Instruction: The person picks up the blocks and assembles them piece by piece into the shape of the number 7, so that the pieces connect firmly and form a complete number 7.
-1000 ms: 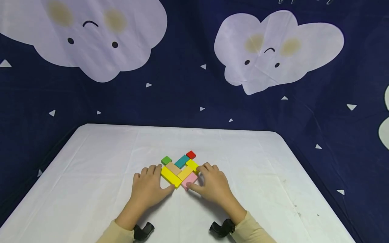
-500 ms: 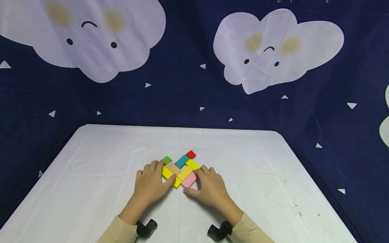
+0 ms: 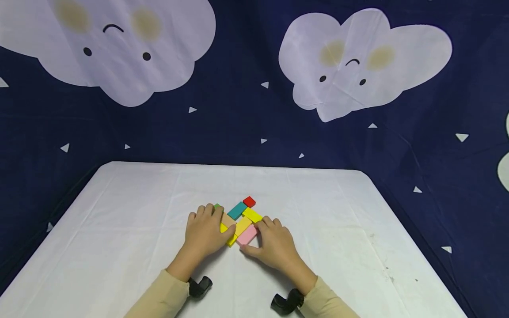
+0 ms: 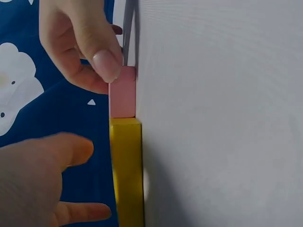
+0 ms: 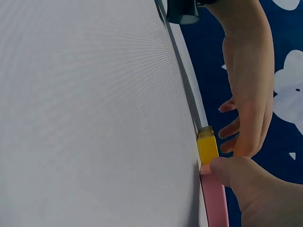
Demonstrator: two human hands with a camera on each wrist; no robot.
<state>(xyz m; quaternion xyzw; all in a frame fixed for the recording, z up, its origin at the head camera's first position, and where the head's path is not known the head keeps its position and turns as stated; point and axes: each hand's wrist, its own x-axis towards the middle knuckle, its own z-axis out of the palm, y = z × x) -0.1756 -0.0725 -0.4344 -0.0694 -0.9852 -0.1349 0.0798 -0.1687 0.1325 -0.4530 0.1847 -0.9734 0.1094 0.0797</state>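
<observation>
In the head view several coloured blocks lie flat together mid-table. My left hand (image 3: 204,232) hovers over their left side with fingers spread, partly hiding the long yellow block (image 4: 127,170), the tan block (image 3: 227,220) and the green block (image 3: 216,206). Its thumb and a fingertip stay apart from the long yellow block in the left wrist view. My right hand (image 3: 274,244) holds the pink block (image 3: 247,235) at the near right, thumb on its near end and fingers at its far end. Beside it lie a light yellow block (image 3: 243,225) and another yellow block (image 3: 252,215).
A teal block (image 3: 237,210) and a small red block (image 3: 249,202) form the far edge of the group. White cloth covers the table (image 3: 318,198). Behind it hangs a dark blue backdrop (image 3: 238,123) with clouds. Black wrist cameras sit at both cuffs.
My left hand has moved right and slightly forward, from the long yellow block's edge to above the blocks. My right thumb has slid a little left along the pink block's near end.
</observation>
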